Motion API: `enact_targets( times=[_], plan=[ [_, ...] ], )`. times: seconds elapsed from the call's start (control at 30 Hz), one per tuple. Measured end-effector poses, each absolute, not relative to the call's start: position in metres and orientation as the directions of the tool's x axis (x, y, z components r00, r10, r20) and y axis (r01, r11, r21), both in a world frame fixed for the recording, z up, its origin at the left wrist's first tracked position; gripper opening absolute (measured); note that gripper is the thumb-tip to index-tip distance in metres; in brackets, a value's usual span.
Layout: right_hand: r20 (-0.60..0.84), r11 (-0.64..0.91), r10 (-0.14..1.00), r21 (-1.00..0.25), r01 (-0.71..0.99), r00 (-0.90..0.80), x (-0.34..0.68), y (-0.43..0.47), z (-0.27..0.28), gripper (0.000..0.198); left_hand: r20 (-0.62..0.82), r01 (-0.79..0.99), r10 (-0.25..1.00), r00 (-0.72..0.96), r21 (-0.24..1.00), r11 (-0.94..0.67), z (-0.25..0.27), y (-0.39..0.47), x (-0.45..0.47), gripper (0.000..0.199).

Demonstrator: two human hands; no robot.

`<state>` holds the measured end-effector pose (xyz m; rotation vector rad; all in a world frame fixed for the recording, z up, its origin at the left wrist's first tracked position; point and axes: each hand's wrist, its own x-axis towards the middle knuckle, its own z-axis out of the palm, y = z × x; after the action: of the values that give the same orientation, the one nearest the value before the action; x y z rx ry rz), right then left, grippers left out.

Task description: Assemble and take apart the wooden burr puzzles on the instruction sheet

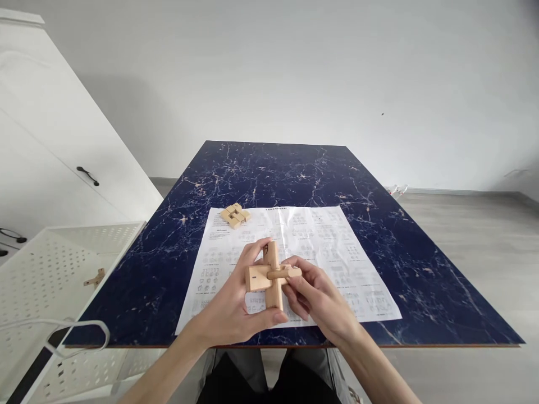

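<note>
A dark blue table (311,174) with white, lightning-like veining and a thin reddish-brown front edge fills the middle of the room, narrowing toward twelve o'clock, where a plain pale wall (273,73) rises beyond it. On its near half lies a creased white instruction sheet (357,280), printed with rows of small diagrams. Above that sheet is a cross-shaped wooden puzzle (275,289), taken here as the centre of the clock. The left hand (229,306), at eight o'clock, spans the long bar, gripping it with the thumb at the near end and fingers toward the far end; the right hand (322,294), at four, pinches the right-pointing rod between thumb and fingers. At eleven o'clock a second interlocked wooden puzzle (242,217) rests on the sheet's upper left corner. Beyond the table, at ten, stands a white cabinet (50,112) with black handles (88,175). At nine sits a perforated white bin (37,269) containing a small wooden piece (96,278), and a looped white cable (103,328) crosses nearby at eight. Grey wood-grain flooring (475,247) spreads at three, and the person's dark-trousered legs (231,381) show at six, below the front edge.
</note>
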<state>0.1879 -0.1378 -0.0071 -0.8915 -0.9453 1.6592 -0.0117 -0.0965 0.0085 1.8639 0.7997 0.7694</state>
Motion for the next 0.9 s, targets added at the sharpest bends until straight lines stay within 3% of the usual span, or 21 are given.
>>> enact_targets(
  times=[0.13, 0.3, 0.47, 0.57, 0.63, 0.77, 0.9],
  plan=[
    [-0.164, -0.227, 0.970, -0.874, -0.430, -0.179, 0.183, -0.141, -0.009, 0.040, 0.144, 0.185, 0.775, 0.615, 0.929, -0.319, 0.010, -0.092, -0.013, 0.105],
    [-0.175, -0.232, 0.971, -0.857, -0.459, -0.164, 0.177, -0.139, -0.008, 0.040, 0.238, 0.207, 0.763, 0.601, 0.876, -0.436, 0.011, -0.084, -0.012, 0.104],
    [-0.191, -0.230, 0.973, -0.870, -0.436, -0.132, 0.186, -0.134, -0.012, 0.040, 0.220, 0.350, 0.783, 0.582, 0.801, -0.485, 0.002, -0.083, -0.021, 0.108],
    [-0.186, -0.181, 0.983, -0.934, -0.308, -0.015, 0.217, -0.129, -0.011, 0.039, 0.140, 0.471, 0.807, 0.574, 0.750, -0.464, -0.007, -0.084, -0.040, 0.106],
    [-0.150, -0.131, 0.984, -0.977, -0.170, 0.101, 0.246, -0.122, -0.009, 0.034, 0.122, 0.524, 0.820, 0.559, 0.715, -0.463, -0.013, -0.084, -0.056, 0.087],
    [-0.035, -0.063, 0.953, -0.995, 0.082, 0.302, 0.301, -0.097, -0.008, 0.039, 0.192, 0.599, 0.855, 0.481, 0.641, -0.481, -0.024, -0.083, -0.078, 0.054],
    [0.055, -0.079, 0.907, -0.951, 0.298, 0.418, 0.338, -0.071, -0.022, 0.051, 0.267, 0.614, 0.839, 0.473, 0.583, -0.532, -0.027, -0.083, -0.079, 0.043]
  ],
)
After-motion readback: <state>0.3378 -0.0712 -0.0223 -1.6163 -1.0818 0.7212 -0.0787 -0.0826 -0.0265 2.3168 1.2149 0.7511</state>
